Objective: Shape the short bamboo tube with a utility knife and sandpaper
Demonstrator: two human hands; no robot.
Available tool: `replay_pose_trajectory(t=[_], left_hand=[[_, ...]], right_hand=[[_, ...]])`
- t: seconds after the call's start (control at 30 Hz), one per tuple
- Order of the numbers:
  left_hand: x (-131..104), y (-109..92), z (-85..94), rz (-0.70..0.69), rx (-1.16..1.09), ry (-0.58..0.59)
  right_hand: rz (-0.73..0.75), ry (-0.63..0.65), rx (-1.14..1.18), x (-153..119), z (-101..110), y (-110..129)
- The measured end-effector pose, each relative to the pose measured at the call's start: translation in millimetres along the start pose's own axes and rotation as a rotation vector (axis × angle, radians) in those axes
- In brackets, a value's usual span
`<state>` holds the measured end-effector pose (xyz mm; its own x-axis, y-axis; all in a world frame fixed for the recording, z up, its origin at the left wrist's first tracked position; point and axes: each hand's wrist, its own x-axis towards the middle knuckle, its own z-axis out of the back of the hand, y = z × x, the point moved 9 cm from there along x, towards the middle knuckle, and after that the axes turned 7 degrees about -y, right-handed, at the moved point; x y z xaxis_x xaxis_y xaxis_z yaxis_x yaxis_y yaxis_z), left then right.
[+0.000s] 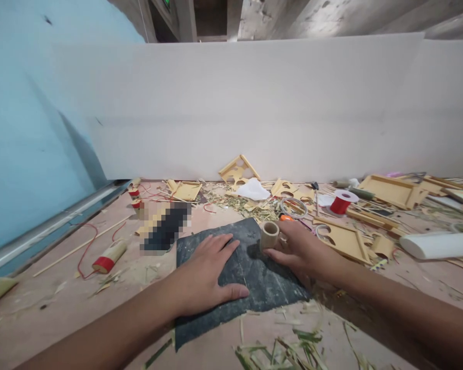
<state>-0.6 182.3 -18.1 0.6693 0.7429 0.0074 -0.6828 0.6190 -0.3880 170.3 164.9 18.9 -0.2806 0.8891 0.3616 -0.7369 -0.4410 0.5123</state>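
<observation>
The person's left hand (208, 270) lies palm down on a dark sheet (266, 290), its thumb well apart from the fingers and its grip closed on nothing. The right hand (303, 244) has its grip clamped around a short bamboo tube (269, 239), which stands roughly upright over the sheet's right half with its open end up; whether its base touches the sheet cannot be told. The sheet lies on a pinkish tabletop (146, 303). Beyond the right hand are an orange item (286, 218), partly hidden, and a spool of red thread (340, 203); farther right lies a white roll (440, 244). Left of the sheet rests a red-banded bamboo piece (110, 256) with red string (85, 253) beside it. Green shavings (285, 354) lie scattered at the near edge.
</observation>
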Motion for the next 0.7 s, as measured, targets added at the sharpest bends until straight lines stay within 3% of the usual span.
replay_pose_trajectory(t=[0.13, 0.3, 0.47, 0.6, 0.7], left_hand=[[0.3, -5.6, -1.3, -0.082, -0.035, 0.029], [1.1, -4.2, -3.1, -0.075, -0.034, 0.077], [0.6, -8.6, -0.7, -0.131, -0.107, 0.086], [0.0, -3.9, -1.5, -0.072, -0.119, 0.114], [-0.8, -4.6, -1.7, -0.073, -0.142, 0.126]], right_hand=[[0.105, 0.084, 0.052, -4.9, -10.9, 15.1], [-0.004, -0.068, -0.069, 4.4, 1.6, -8.6], [0.133, 0.061, 0.017, 2.8, -14.1, 6.8], [0.050, -0.055, -0.056, 7.2, -5.6, -2.1], [0.113, 0.005, 0.009, 6.9, -12.0, 5.5]])
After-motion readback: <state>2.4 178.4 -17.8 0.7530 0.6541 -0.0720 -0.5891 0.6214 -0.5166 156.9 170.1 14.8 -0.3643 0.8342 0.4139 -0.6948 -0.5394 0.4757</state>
